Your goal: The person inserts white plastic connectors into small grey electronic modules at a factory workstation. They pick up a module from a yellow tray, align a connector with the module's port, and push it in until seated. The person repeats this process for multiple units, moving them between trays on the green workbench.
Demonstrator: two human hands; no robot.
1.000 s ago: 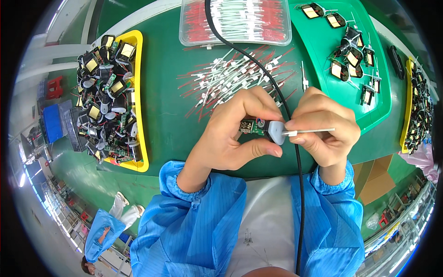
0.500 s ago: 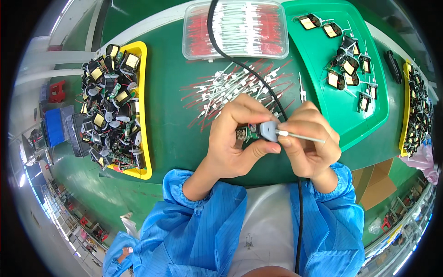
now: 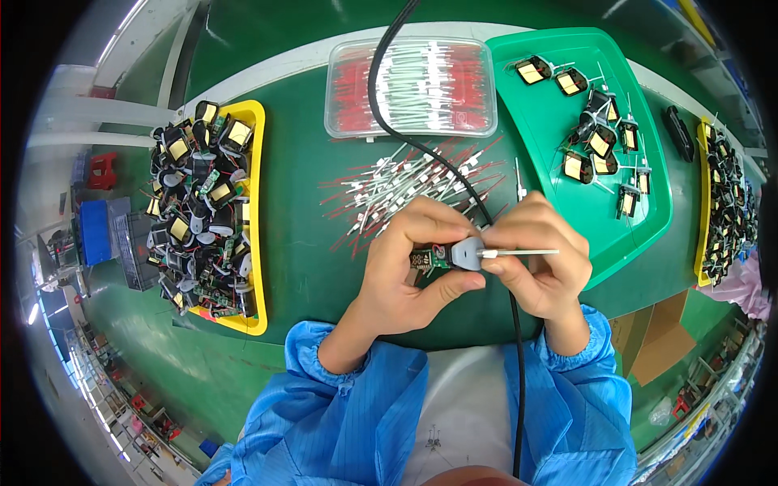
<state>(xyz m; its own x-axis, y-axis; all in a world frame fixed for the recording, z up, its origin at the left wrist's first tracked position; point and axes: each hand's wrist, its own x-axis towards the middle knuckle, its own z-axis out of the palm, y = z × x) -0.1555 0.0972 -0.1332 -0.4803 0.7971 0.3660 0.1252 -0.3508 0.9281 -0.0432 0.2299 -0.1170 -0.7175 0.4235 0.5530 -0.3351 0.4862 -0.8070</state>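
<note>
Over the front of the bench my left hand grips a small electronic module between thumb and fingers. Its green circuit board shows on the left and a grey plastic cap on the right. My right hand pinches a thin white wire lead, whose white connector end meets the cap's right face. Whether the connector is seated in the cap, I cannot tell. Just beyond both hands lies a loose pile of similar red and white leads.
A clear plastic box of leads stands at the back. Right of it, a green tray holds several black modules. Yellow bins full of modules flank the bench. A black cable hangs across the middle, and a cardboard box is lower right.
The whole view has shifted, so the bench sits lower in it. The lead in my right hand has swung from slanting down to nearly level, with my right fingers closer around its connector.
</note>
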